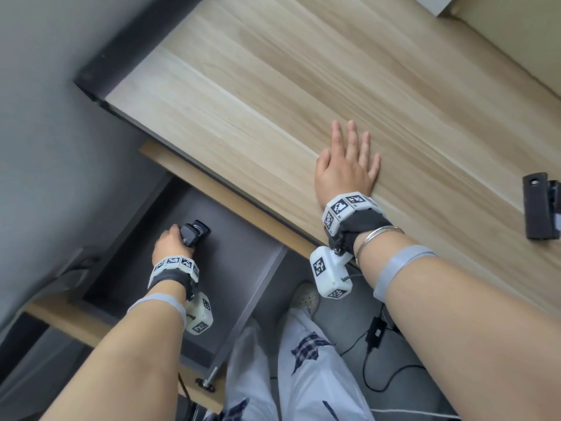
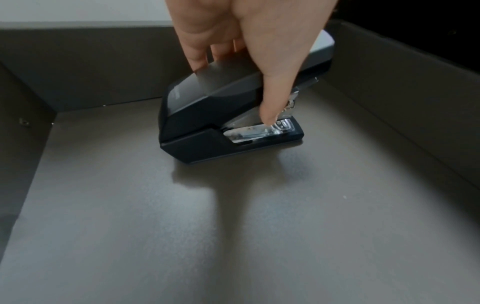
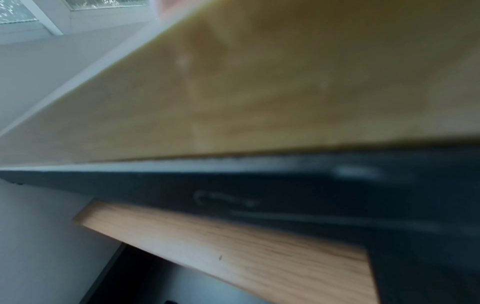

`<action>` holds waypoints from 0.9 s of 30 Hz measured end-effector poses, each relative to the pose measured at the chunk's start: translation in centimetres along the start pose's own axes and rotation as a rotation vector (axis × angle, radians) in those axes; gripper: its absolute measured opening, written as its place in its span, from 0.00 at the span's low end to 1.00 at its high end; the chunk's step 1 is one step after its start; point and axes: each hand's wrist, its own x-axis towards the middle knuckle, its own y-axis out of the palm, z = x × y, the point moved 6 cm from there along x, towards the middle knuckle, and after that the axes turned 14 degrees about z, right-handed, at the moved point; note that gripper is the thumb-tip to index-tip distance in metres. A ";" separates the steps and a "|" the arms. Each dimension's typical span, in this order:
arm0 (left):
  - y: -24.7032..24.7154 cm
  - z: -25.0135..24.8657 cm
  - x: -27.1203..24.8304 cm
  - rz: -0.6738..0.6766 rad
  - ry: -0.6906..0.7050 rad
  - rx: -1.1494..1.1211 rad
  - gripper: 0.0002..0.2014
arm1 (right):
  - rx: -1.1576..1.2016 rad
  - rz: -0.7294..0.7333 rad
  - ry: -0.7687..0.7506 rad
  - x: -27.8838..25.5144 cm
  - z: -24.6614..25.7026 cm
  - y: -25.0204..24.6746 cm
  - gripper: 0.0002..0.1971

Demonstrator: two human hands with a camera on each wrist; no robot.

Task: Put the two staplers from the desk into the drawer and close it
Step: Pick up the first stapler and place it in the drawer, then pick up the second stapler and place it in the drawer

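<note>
My left hand (image 1: 170, 246) grips a black stapler (image 1: 194, 235) from above inside the open grey drawer (image 1: 243, 268). In the left wrist view the stapler (image 2: 207, 127) has its base on the drawer floor (image 2: 182, 226) near the back, with my thumb and fingers (image 2: 275, 98) pinching its top. The second black stapler (image 1: 538, 206) lies on the wooden desk (image 1: 273, 86) at the far right edge of the head view. My right hand (image 1: 347, 165) rests flat on the desk with fingers straight, holding nothing. The right wrist view shows only the blurred desk edge (image 3: 259, 102).
The drawer sticks out below the desk's front edge at the lower left. My legs in light trousers (image 1: 288, 375) and a shoe (image 1: 305, 299) sit below, with a black cable and adapter (image 1: 376, 329) on the floor. A grey wall (image 1: 45, 117) is at the left.
</note>
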 end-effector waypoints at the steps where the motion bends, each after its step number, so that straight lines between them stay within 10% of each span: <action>1: 0.1 -0.1 0.0 0.031 -0.014 0.008 0.21 | -0.006 0.005 0.000 0.0 -0.1 0.1 0.29; 7: -1.5 -2.0 -1.7 0.146 -0.059 0.137 0.36 | -0.009 0.037 0.002 0.2 -0.5 0.1 0.28; 27: -11.9 -24.1 -18.5 0.188 0.369 0.609 0.21 | 0.024 0.264 0.020 -1.4 -8.9 -10.0 0.23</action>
